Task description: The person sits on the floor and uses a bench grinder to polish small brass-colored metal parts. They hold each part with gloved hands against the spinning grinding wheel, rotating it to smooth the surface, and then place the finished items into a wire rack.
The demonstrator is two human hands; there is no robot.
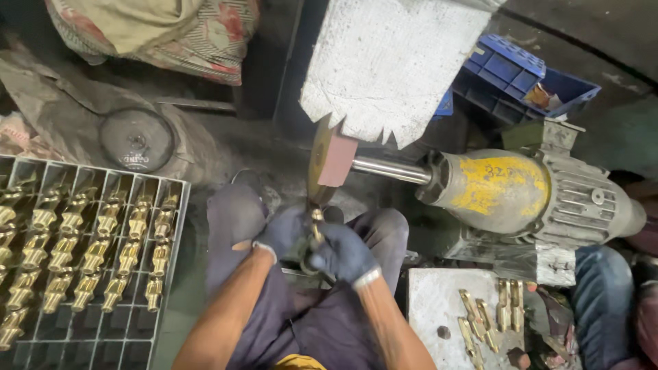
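Looking down on a grimy workshop floor, the view takes in dark, dust-caked ground ahead of the hands and a rough white slab [391, 65] leaning above them. Just beyond the fingertips spins a buffing wheel [321, 168] on a steel shaft [387, 169], which runs off to the right into a grey motor [528, 195] with worn yellow paint. Behind the motor sits a blue plastic crate [524, 75].

Both hands wear dark gloves and meet over the person's knees. The left hand [282, 233] and the right hand [343, 253] are closed together around a small brass fitting [317, 220], whose upper end pokes out between them and sits just below the wheel's lower edge; whether it touches the wheel cannot be told.

To the left of the left hand lies a grey gridded tray [171, 236] filled with rows of similar brass parts [89, 253]. To the right of the right hand, a pale block [435, 305] carries several loose brass pieces [490, 315]. A dark round disc [136, 139] rests on the floor beyond the tray.
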